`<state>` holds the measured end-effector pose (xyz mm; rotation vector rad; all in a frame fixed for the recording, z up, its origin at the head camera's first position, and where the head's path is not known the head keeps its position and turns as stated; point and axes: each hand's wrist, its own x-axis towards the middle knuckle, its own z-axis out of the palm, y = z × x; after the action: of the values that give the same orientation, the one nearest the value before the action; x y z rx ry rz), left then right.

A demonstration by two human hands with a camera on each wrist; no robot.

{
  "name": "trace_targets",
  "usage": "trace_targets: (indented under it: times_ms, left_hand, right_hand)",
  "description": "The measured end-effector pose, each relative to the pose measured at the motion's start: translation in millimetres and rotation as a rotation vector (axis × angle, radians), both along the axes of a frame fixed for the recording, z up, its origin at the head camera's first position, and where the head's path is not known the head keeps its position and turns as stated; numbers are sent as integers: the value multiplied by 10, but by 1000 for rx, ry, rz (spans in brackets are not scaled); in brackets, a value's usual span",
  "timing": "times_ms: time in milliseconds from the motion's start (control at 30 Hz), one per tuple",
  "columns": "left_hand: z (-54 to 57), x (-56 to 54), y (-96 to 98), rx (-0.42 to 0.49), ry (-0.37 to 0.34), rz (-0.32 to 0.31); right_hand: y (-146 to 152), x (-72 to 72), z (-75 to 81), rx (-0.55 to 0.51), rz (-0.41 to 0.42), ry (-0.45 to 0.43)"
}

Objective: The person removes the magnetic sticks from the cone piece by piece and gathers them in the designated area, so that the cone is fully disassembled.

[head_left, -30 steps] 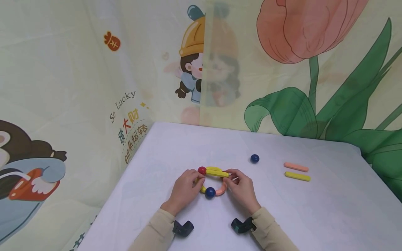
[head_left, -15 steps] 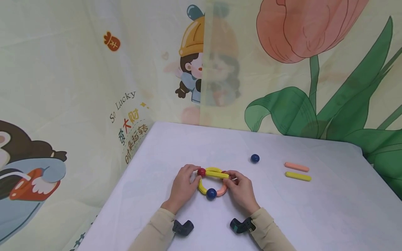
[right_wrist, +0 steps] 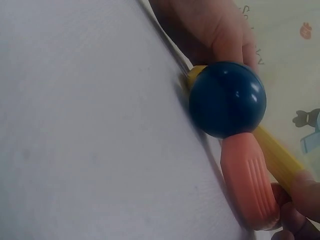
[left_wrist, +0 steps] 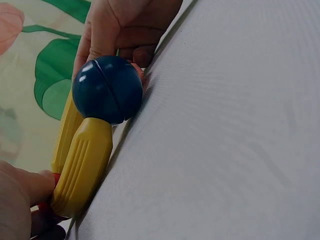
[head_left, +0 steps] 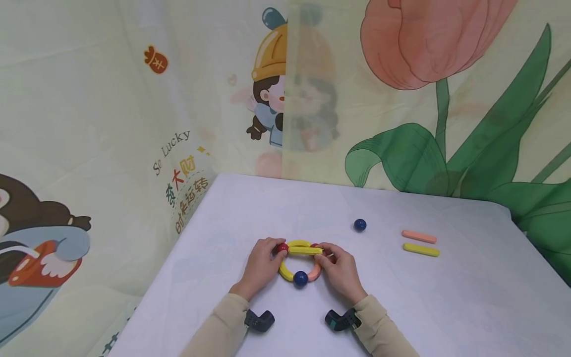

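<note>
A ring of curved rods and balls lies on the white table in the head view. It has a yellow curved rod (head_left: 285, 271), a blue ball (head_left: 301, 278) at the near side, a pink curved rod (head_left: 314, 272) and a red ball at each upper side. My left hand (head_left: 260, 266) pinches the left red ball (head_left: 283, 247) between thumb and fingers. With my right hand (head_left: 342, 271) I pinch the right end of a straight yellow stick (head_left: 305, 251), which spans the ring between the red balls. The right red ball is mostly hidden by fingers and stick.
A loose blue ball (head_left: 360, 225) sits farther back on the table (head_left: 468, 292). To the right lie a straight pink stick (head_left: 419, 236) and another yellow stick (head_left: 421, 250), side by side. Printed cloth (head_left: 214, 89) hangs behind and to the left.
My left fingers have shifted from the ring's left yellow rod up to the left red ball. The ring and yellow stick have moved slightly nearer me, while my right hand keeps its pinch.
</note>
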<state>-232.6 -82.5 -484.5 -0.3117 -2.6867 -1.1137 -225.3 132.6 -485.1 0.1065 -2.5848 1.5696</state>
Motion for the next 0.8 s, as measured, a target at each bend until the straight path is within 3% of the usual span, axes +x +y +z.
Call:
trace_targets:
  times_ms: [500,800]
  left_hand:
    - [8,2,18,8,-5,29]
    - [-2,-7,-3,84,-70,48]
  right_hand:
    - [2,-8,9,-38,13,-19]
    - [168,-74,9,-259,3,-165]
